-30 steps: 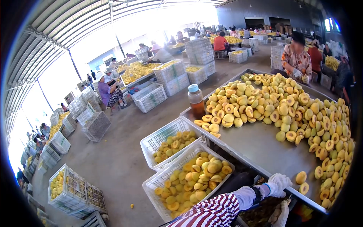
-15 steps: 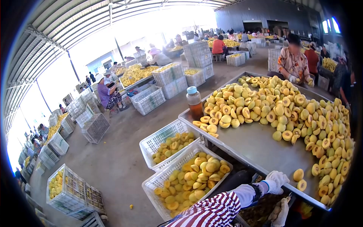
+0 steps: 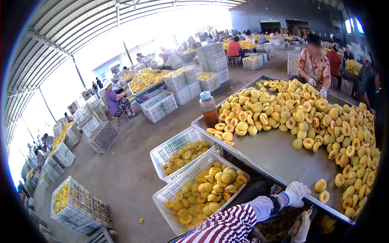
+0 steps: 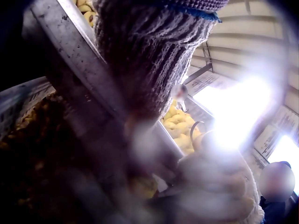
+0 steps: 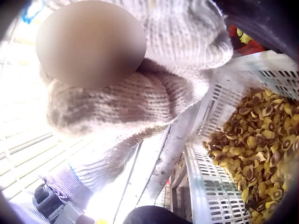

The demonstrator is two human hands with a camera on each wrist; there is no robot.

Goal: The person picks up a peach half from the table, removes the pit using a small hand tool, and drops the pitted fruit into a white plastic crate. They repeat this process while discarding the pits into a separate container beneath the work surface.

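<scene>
White-gloved left hand (image 3: 297, 192) rests on the steel worktop (image 3: 279, 156) rim beside halved yellow peaches (image 3: 308, 117), grip unclear, busy shed behind.

Count from where I stand:

- Steel table (image 3: 279, 160) before me: one.
- Capped bottle (image 3: 209, 107) of amber liquid on its corner: one.
- White crates of halved peaches just left of the table: two, the near crate (image 3: 201, 190) and the far crate (image 3: 178, 150) side by side.
- Loose peach halves (image 3: 322, 191) lying apart from the heap, nearest my gloved left hand (image 3: 297, 192): two.
- Peach halves in the main heap (image 3: 300, 109): too many to count.
- Crate of pits (image 5: 252, 158) under the table edge, seen from my right wrist: one.
- Knitted gloves on my hands: two.
- Worker (image 3: 315, 65) at the table's far end: one.
</scene>
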